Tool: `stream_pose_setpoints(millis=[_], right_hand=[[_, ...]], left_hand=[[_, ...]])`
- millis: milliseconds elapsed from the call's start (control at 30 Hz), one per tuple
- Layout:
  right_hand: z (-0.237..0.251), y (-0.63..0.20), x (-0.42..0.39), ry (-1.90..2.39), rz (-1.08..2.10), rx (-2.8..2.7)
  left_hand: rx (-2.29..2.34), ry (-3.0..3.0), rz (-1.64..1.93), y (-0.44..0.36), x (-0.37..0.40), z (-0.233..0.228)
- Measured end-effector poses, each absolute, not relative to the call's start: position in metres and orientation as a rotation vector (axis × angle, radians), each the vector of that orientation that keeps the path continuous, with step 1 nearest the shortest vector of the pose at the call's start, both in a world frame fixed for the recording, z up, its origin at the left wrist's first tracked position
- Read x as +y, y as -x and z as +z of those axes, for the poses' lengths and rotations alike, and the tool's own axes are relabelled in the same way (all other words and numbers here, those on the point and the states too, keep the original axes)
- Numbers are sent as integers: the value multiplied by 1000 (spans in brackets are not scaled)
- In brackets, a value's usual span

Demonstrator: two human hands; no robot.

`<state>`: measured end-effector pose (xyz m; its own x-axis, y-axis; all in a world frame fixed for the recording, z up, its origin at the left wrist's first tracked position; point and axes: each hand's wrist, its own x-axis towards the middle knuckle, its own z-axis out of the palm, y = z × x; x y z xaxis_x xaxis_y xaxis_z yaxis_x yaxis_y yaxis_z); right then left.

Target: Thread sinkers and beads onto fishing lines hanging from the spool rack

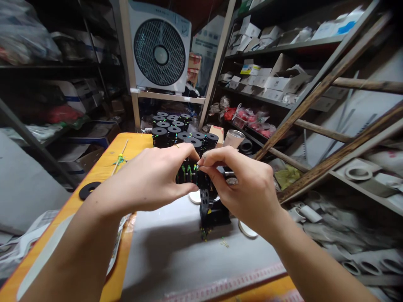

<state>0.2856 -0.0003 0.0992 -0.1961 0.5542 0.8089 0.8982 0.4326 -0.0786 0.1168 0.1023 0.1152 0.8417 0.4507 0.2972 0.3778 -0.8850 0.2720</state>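
Both hands meet just above the middle of the view over a grey work mat (pixel 170 247) laid on a yellow-orange wooden table (pixel 103 163). The left hand (pixel 151 178) is curled around a small black plastic spool-like part with thin green pins (pixel 188 173), thumb below at 6 o'clock of the part and fingers wrapped over its top, so it is closed on that part. The right hand (pixel 242 186) comes in from 3 o'clock; its thumb and forefinger are pinched narrowly together at the part's upper right edge, touching it, but whether they hold a pin of their own is too small to tell.

Directly below the held part, at 6 o'clock, a black plastic block-shaped fixture (pixel 214 209) stands on the mat, with a few loose green pins (pixel 224 242) scattered just in front of it. Two flat white discs lie on the mat, one (pixel 195 197) beside the fixture at 10 o'clock and one (pixel 247 230) at 4 o'clock of it.

At 12 o'clock of the hands, a cluster of finished black round spools (pixel 176 128) stands at the far end of the table, and a white paper cup (pixel 233 139) stands just to its right. A flat black ring (pixel 89 190) lies on the table at 9 o'clock of the left hand. A white box fan (pixel 160 48) sits on the shelf frame behind.
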Motion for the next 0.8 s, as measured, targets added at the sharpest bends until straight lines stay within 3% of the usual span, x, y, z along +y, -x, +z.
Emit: stream_pose_setpoints(millis=[500,800], right_hand=[[101,-293,-4,1251,-337,-1958],[94,-294,-5,1184,-454,-2009]], left_hand=[[650,-2779,489,-117,101,117],[626,-2798,519,-117,102,117]])
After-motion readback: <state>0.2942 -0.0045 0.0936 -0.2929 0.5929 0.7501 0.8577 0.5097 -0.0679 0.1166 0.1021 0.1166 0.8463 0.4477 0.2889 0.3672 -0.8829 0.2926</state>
